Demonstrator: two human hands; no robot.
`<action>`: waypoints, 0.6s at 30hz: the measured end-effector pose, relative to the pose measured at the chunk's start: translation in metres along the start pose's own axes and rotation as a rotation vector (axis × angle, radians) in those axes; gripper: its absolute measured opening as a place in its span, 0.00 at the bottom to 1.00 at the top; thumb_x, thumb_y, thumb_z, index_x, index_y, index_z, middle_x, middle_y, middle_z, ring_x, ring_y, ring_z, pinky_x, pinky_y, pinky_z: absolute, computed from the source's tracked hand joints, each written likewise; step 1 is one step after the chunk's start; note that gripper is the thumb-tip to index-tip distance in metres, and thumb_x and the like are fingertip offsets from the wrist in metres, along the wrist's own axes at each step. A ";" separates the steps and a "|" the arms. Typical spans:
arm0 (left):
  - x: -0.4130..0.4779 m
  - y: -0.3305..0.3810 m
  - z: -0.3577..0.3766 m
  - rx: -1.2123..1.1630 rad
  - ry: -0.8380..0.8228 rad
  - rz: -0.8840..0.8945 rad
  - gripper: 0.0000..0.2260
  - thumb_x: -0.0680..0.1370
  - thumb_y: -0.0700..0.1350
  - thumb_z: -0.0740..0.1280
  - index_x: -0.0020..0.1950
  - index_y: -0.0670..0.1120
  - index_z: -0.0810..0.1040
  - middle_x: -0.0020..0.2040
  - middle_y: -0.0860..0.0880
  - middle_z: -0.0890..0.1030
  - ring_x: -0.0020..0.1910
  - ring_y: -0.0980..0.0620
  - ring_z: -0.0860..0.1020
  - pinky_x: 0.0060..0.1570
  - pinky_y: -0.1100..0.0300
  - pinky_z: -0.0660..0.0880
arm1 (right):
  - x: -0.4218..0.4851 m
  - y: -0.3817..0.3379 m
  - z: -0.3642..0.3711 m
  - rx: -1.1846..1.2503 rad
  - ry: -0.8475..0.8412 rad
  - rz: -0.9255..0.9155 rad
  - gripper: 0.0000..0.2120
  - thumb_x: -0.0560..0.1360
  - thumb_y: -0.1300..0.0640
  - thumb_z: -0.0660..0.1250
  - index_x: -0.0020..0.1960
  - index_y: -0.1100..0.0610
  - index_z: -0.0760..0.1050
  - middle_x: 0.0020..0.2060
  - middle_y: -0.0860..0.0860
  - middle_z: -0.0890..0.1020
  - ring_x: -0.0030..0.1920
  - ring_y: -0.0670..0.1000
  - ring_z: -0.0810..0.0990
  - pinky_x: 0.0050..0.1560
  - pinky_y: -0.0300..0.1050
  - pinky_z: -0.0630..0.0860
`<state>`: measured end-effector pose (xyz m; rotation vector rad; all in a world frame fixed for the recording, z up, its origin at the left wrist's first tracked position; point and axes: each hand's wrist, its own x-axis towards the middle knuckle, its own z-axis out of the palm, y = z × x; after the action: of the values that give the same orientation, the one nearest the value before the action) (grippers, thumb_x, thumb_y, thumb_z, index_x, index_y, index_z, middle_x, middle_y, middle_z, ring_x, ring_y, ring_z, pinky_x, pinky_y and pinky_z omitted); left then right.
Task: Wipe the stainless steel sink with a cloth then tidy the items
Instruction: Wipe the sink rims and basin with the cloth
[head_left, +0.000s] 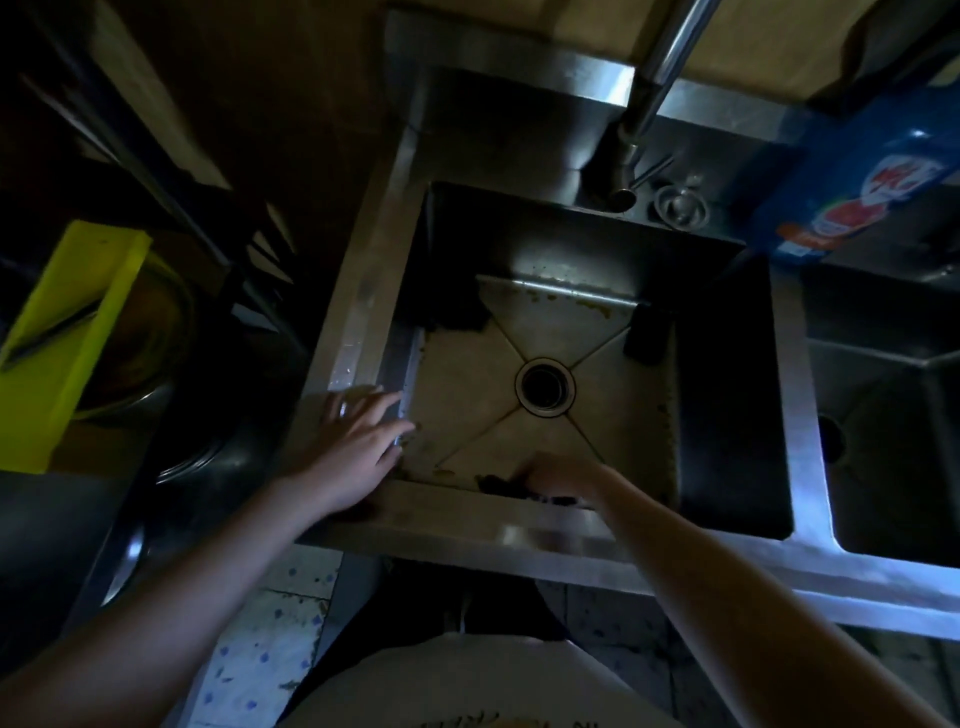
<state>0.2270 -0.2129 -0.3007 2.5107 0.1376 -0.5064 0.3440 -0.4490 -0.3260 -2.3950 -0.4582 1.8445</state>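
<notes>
The stainless steel sink (358, 291) holds a drain (544, 387) at its floor centre and a dark block (649, 332) near the far-right floor corner. Your right hand (563, 475) is on the dark cloth (498, 484) against the near wall; blur hides its grip. Your left hand (358, 441), fingers spread flat, rests on the near-left rim corner. The faucet (654, 88) overhangs the far edge. The floor around the drain is open.

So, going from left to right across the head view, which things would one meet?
A yellow-green board → left hand → sink drain → small round strainer → blue container.
</notes>
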 end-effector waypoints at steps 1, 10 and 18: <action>0.003 0.001 0.000 0.039 -0.002 0.021 0.15 0.80 0.44 0.60 0.67 0.50 0.71 0.77 0.52 0.53 0.76 0.51 0.47 0.74 0.44 0.45 | -0.003 0.016 0.000 -0.025 0.018 0.030 0.14 0.80 0.53 0.57 0.39 0.57 0.71 0.30 0.50 0.71 0.30 0.47 0.68 0.37 0.41 0.66; 0.022 0.014 0.004 0.062 -0.069 0.072 0.14 0.80 0.48 0.60 0.65 0.54 0.72 0.75 0.53 0.57 0.75 0.51 0.51 0.72 0.48 0.45 | -0.016 0.096 -0.008 0.015 0.032 0.280 0.15 0.79 0.46 0.58 0.40 0.54 0.72 0.32 0.48 0.71 0.33 0.48 0.69 0.39 0.41 0.67; 0.016 0.017 0.008 0.134 -0.093 0.022 0.16 0.77 0.45 0.63 0.65 0.56 0.72 0.74 0.53 0.60 0.73 0.50 0.56 0.71 0.47 0.52 | 0.014 -0.045 0.002 0.111 -0.094 -0.044 0.15 0.82 0.58 0.53 0.38 0.57 0.68 0.30 0.49 0.68 0.26 0.46 0.65 0.20 0.32 0.64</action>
<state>0.2432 -0.2315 -0.3041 2.6099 0.0412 -0.6415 0.3375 -0.4021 -0.3288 -2.2168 -0.4012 1.9167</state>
